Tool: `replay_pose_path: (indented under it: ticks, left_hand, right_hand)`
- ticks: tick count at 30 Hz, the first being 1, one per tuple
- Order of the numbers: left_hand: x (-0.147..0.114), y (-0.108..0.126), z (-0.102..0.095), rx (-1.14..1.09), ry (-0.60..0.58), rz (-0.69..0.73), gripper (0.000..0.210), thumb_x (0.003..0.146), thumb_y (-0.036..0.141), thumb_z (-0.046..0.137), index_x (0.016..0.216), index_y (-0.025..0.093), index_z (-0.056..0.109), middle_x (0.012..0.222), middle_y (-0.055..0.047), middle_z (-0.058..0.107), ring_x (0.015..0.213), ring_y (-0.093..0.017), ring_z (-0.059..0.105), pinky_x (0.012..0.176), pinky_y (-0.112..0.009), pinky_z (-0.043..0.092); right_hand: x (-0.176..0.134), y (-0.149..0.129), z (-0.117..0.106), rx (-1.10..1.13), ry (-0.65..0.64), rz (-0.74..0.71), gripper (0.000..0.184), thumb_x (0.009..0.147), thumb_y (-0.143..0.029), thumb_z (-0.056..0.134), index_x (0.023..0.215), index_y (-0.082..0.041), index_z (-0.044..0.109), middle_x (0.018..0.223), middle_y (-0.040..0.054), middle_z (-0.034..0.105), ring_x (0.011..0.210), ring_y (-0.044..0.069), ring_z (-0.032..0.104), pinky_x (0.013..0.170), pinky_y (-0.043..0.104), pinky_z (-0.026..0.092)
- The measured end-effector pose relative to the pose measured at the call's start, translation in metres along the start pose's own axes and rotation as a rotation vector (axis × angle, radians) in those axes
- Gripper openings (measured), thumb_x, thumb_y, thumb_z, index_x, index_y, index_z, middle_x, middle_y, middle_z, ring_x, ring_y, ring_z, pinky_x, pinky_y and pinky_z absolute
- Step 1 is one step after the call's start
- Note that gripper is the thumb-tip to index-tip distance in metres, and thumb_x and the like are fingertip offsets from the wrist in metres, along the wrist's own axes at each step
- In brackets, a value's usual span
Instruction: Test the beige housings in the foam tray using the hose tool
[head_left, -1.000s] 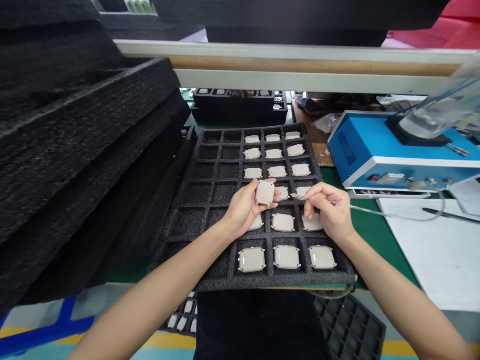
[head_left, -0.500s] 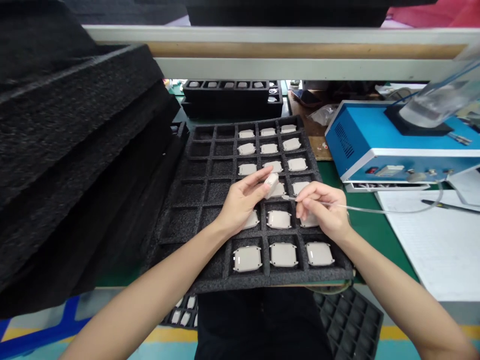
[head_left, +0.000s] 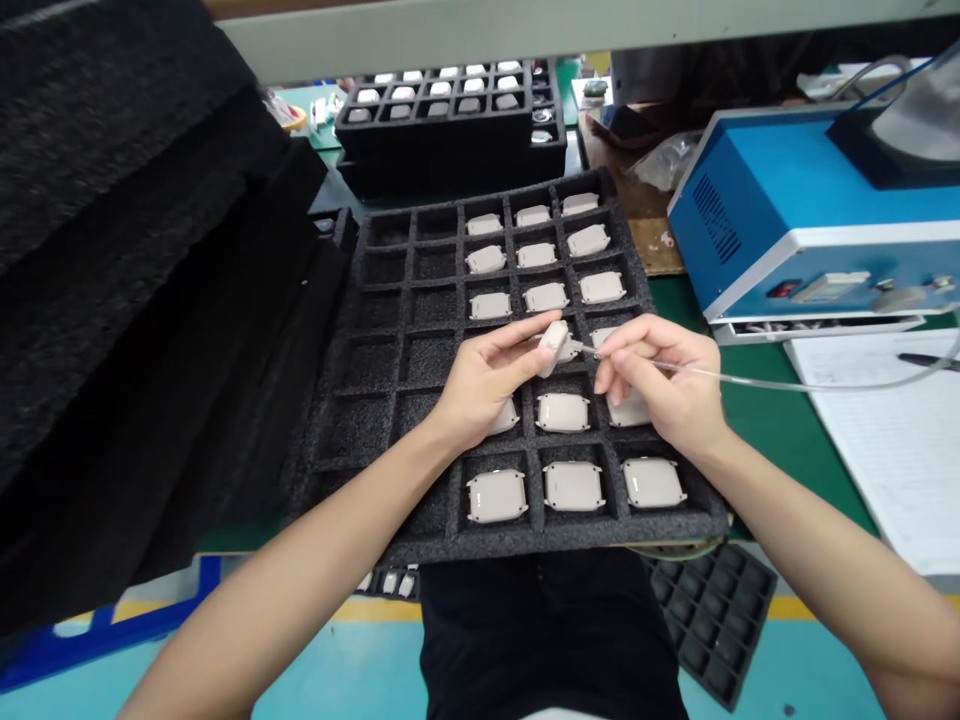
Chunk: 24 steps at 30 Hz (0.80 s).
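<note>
Between the thumb and fingers of my left hand (head_left: pixel 487 380) a beige watch case (head_left: pixel 555 347) is held, tilted on its edge. My right hand (head_left: pixel 664 375) pinches the end fitting of a clear thin tube (head_left: pixel 780 383); its tip points at the side of the watch case, and I cannot tell whether they touch. Both hands are over a black foam tray (head_left: pixel 420 545). Its right-hand columns hold more beige cases, such as one watch case (head_left: pixel 574 485) lying flat near the front. The two left columns show bare compartments.
A blue machine (head_left: pixel 750 200) with knobs stands at the right, beside paper sheets (head_left: pixel 847 430) and a pen (head_left: pixel 930 361). Stacked black foam trays (head_left: pixel 150 300) lean at the left. Another filled tray stack (head_left: pixel 450 150) is behind, beneath a pale shelf beam (head_left: pixel 487 40).
The view has tilted down and shifted. The tube's tip is closer to the watch case in my left hand. Both hands keep their grips.
</note>
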<state>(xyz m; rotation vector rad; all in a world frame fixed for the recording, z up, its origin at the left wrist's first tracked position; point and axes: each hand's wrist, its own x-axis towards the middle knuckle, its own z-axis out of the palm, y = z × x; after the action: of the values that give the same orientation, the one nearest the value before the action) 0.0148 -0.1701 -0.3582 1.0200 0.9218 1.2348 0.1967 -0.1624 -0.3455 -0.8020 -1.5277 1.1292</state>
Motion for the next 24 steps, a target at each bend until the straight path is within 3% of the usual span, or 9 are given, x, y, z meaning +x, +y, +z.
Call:
replay_pose_path:
  ticks: [24]
  left_hand:
    - [-0.0001, -0.0020, -0.0023, 0.035, -0.056, 0.021, 0.034, 0.074, 0.025, 0.074, 0.108, 0.025, 0.071, 0.101, -0.002, 0.073, 0.095, -0.015, 0.063, 0.085, -0.025, 0.048]
  right_hand:
    - [0.0017, -0.0022, 0.0021, -0.034, 0.018, 0.019, 0.007, 0.079, -0.016, 0.056, 0.075, -0.016, 0.062, 0.055, -0.0021, 0.064, 0.039, 0.007, 0.051, 0.041, 0.019, 0.041]
